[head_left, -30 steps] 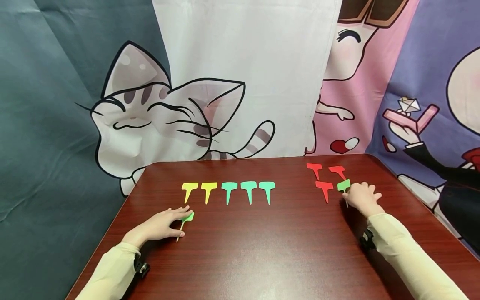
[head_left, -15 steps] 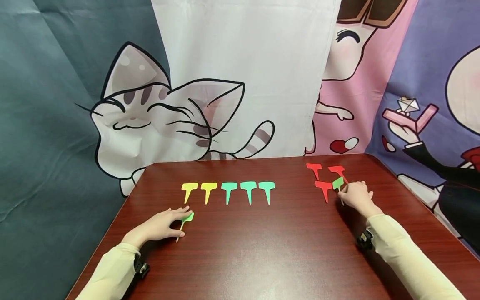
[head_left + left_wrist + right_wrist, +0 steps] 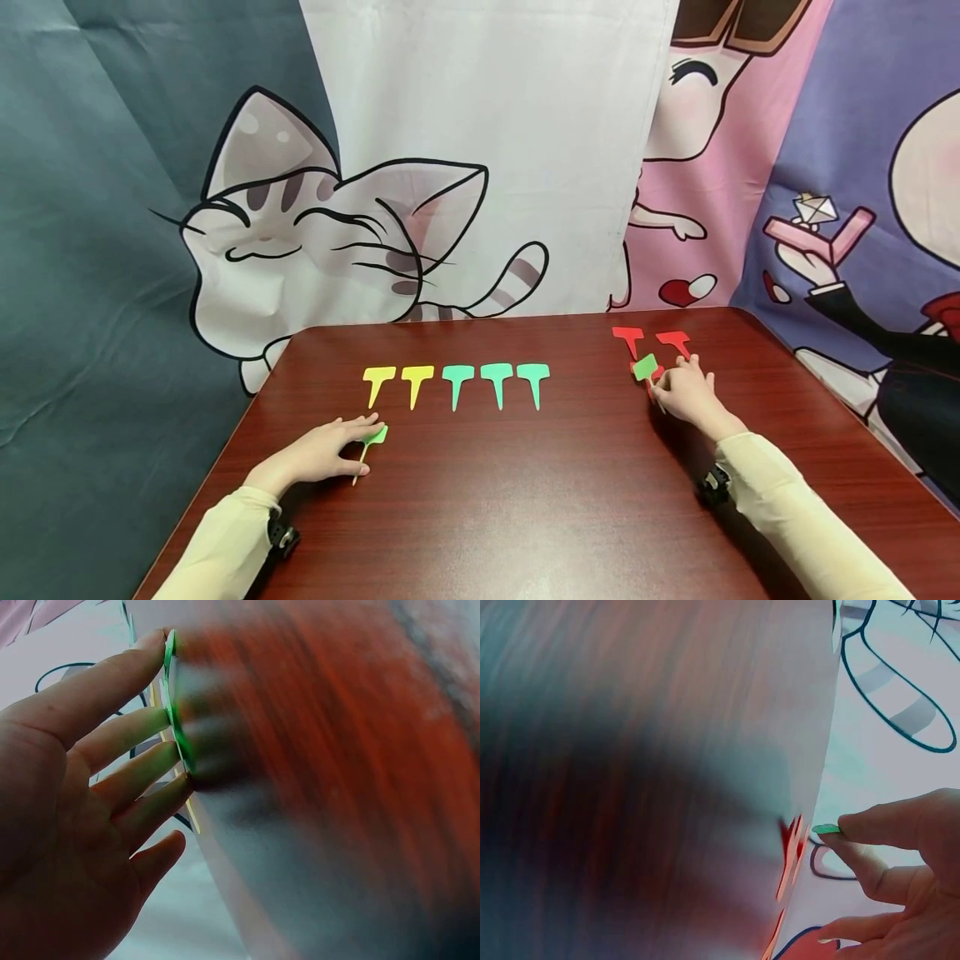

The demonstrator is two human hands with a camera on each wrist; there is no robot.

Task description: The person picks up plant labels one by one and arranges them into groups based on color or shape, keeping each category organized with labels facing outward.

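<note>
My right hand (image 3: 686, 390) pinches a green T-shaped plant label (image 3: 645, 367) by its stem between thumb and index finger. The right wrist view has that label (image 3: 826, 829) edge-on at the fingertips, raised off the table. Beneath it in the head view lies a red plant label (image 3: 657, 372), partly covered. My left hand (image 3: 322, 450) rests fairly straight fingers on another green plant label (image 3: 375, 436), thumb at its stem. In the left wrist view this label (image 3: 176, 712) runs along the fingertips.
Two more red labels, one (image 3: 628, 337) left of the other (image 3: 674, 340), lie near the far edge. A row of yellow labels (image 3: 417, 379) and teal labels (image 3: 497, 378) crosses the middle of the brown table (image 3: 480, 500). A printed cloth (image 3: 480, 100) hangs behind.
My right hand has carried the green label left from beside the near red label until it overlaps it in the head view. My left hand has stayed put.
</note>
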